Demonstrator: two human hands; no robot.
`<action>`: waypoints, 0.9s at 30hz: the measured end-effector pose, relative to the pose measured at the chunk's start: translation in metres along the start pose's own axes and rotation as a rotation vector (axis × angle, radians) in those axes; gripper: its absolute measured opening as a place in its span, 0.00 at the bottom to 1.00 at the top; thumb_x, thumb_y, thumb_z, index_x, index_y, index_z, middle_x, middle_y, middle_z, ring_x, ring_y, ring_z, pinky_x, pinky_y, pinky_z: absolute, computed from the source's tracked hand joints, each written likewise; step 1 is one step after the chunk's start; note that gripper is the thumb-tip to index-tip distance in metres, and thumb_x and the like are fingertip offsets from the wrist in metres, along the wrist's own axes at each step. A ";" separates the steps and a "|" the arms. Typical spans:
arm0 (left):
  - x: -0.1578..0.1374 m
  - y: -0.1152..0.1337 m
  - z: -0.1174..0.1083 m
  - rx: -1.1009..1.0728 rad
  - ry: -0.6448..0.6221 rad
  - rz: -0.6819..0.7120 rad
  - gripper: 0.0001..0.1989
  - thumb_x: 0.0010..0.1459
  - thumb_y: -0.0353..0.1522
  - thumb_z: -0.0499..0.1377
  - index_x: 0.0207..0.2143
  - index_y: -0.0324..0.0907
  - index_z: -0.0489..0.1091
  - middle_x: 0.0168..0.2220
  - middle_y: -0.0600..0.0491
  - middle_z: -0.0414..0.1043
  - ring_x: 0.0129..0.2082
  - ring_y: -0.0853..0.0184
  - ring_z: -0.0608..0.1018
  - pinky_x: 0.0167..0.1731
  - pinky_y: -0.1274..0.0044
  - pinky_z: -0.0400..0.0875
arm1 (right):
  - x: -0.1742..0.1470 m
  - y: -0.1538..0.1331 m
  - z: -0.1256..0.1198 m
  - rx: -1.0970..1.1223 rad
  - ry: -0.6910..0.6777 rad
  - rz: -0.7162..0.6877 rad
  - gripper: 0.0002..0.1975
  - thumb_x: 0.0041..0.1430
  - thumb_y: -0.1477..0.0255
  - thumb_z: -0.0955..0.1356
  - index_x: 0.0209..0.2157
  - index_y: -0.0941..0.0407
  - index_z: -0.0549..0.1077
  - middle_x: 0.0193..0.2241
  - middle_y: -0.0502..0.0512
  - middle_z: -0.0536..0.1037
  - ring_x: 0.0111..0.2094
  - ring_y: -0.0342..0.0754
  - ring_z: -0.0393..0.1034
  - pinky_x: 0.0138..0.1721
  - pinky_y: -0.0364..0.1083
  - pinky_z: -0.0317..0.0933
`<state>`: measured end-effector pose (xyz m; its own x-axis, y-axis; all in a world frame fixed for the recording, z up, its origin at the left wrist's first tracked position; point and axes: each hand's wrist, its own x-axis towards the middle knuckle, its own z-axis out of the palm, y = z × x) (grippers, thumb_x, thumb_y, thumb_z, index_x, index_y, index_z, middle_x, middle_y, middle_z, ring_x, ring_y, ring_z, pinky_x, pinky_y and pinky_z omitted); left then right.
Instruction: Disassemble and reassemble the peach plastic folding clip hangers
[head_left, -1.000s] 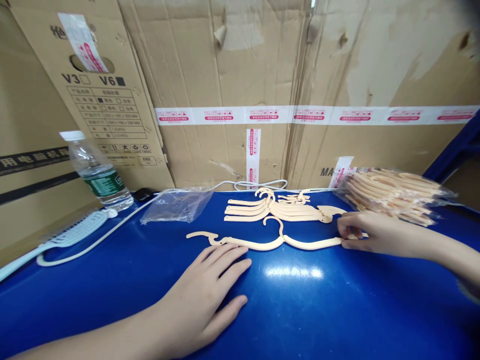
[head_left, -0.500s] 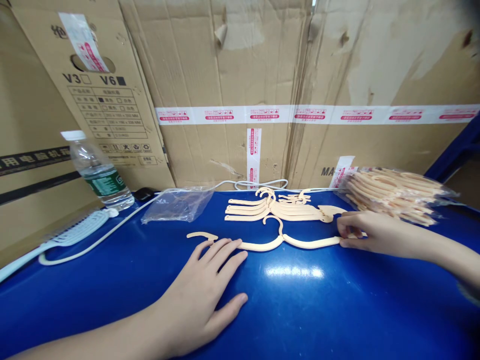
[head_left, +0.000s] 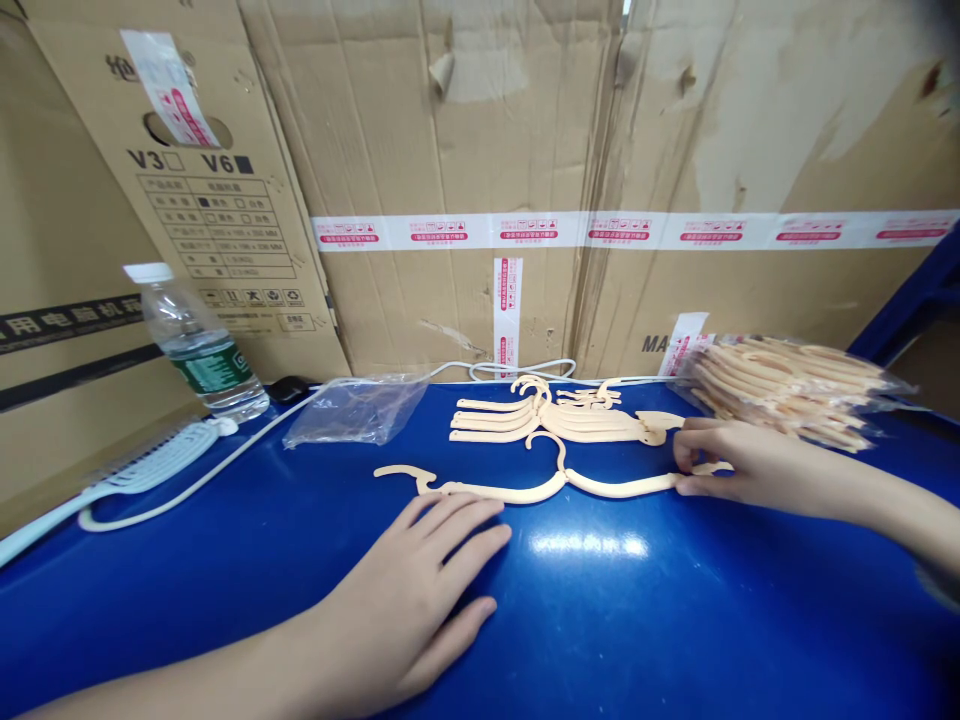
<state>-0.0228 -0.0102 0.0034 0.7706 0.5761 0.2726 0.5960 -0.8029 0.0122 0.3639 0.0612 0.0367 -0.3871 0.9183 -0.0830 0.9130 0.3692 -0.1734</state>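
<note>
On the blue table lies a cream folding clothes hanger [head_left: 622,486], spread out with its hook upward and a curved end piece at each side. My left hand [head_left: 427,580] rests palm down just in front of the hanger's left arm, fingers stretched, fingertips close to its edge; whether they touch cannot be made out. At the far right of the hanger, my right hand [head_left: 739,465] pinches the end of its right arm between thumb and fingers. Behind it lies a group of similar hanger parts [head_left: 592,422], lined up with hooks together.
A plastic-wrapped bundle of hangers [head_left: 780,385] lies at the back right. An empty clear bag [head_left: 360,410], a water bottle [head_left: 202,345], a pale blue hairbrush [head_left: 161,460] and a white cable [head_left: 202,490] are at the left. Cardboard boxes [head_left: 465,130] wall off the back.
My left hand has drawn slightly back and to the right, uncovering the left end of the hanger. The right hand has barely shifted and still pinches the right end.
</note>
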 end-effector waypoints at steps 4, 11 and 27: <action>0.003 -0.002 -0.004 -0.029 -0.053 0.130 0.19 0.66 0.28 0.50 0.58 0.41 0.62 0.60 0.45 0.65 0.58 0.54 0.68 0.55 0.60 0.65 | 0.000 -0.001 -0.005 -0.037 0.157 -0.009 0.18 0.59 0.53 0.62 0.32 0.53 0.71 0.32 0.57 0.75 0.32 0.54 0.70 0.33 0.50 0.59; 0.003 -0.004 -0.003 -0.062 -0.043 0.135 0.18 0.66 0.28 0.50 0.57 0.41 0.62 0.59 0.45 0.66 0.57 0.54 0.69 0.55 0.59 0.66 | 0.001 -0.004 -0.008 -0.046 0.390 0.053 0.27 0.59 0.45 0.58 0.28 0.53 0.71 0.25 0.56 0.74 0.26 0.53 0.69 0.27 0.48 0.57; 0.002 0.000 0.000 -0.102 0.017 0.110 0.18 0.64 0.27 0.50 0.56 0.43 0.64 0.57 0.45 0.68 0.56 0.55 0.70 0.57 0.60 0.63 | 0.010 0.003 -0.004 0.000 0.431 0.103 0.22 0.59 0.51 0.59 0.28 0.55 0.70 0.23 0.56 0.74 0.24 0.52 0.68 0.27 0.48 0.56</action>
<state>-0.0214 -0.0087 0.0035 0.8255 0.4819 0.2938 0.4814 -0.8729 0.0792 0.3634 0.0723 0.0390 -0.2050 0.9261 0.3168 0.9440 0.2726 -0.1859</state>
